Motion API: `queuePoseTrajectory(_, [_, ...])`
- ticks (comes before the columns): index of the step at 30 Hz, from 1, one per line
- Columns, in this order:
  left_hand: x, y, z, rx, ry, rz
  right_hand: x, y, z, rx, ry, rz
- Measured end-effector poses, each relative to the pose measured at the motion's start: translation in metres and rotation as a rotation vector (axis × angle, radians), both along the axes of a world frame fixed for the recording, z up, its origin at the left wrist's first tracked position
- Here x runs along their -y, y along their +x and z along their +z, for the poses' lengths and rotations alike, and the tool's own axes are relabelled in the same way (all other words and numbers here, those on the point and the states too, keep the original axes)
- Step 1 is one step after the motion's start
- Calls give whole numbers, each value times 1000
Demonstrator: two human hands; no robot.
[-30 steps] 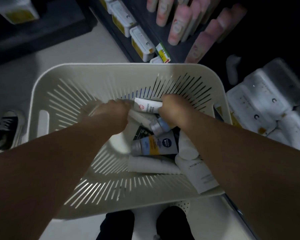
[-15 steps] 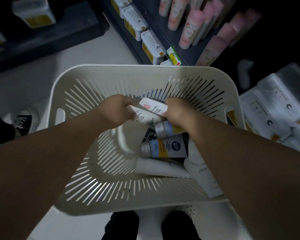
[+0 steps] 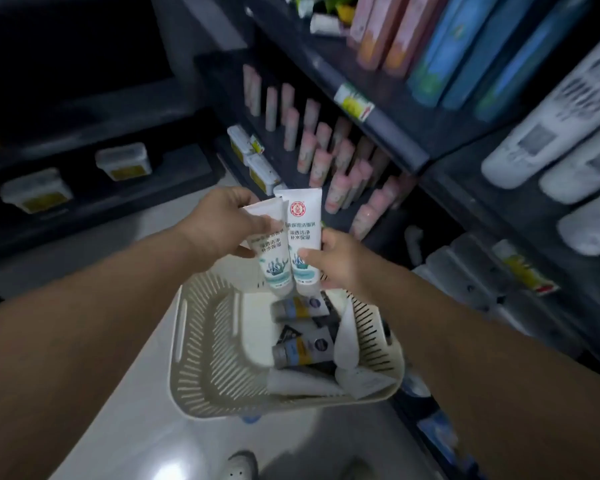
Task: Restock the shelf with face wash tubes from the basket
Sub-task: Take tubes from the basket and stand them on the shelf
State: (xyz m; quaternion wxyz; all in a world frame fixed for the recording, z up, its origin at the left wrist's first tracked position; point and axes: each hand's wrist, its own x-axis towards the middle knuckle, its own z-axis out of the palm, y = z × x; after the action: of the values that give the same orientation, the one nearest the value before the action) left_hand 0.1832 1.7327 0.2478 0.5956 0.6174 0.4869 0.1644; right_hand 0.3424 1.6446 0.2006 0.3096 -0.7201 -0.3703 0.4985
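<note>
Left hand (image 3: 222, 225): fingers curled round the upper half of the first white tube (image 3: 271, 254).
Right hand (image 3: 336, 261): thumb and fingers pinch the second white tube (image 3: 303, 233) low on its body.
Tubes: side by side, touching, caps down, above the basket (image 3: 201, 341) and short of the shelf (image 3: 378, 109) (labels face the wearer, likely to check that they match).
Basket: remaining tubes (image 3: 298, 351) lie inside.
Change: half a second ago both hands were down among the tubes; now lifted clear, with the view raised toward the pink tubes (image 3: 321, 161).
</note>
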Motion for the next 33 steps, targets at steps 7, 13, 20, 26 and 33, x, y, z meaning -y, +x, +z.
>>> queuePoseTrajectory(7, [19, 15, 139, 156, 115, -12, 28, 14, 137, -85, 64, -59])
queuePoseTrajectory(13, [45, 40, 242, 213, 257, -143, 71, 37, 245, 38, 172, -72])
queuePoseTrajectory(20, [85, 77, 325, 253, 367, -257, 122, 67, 325, 139, 283, -138])
queuePoseTrajectory(26, [120, 110, 378, 289, 402, -386, 173, 91, 373, 192, 360, -209])
queuePoseTrajectory(33, [176, 151, 421, 367, 460, -556, 249, 114, 411, 187, 441, -325])
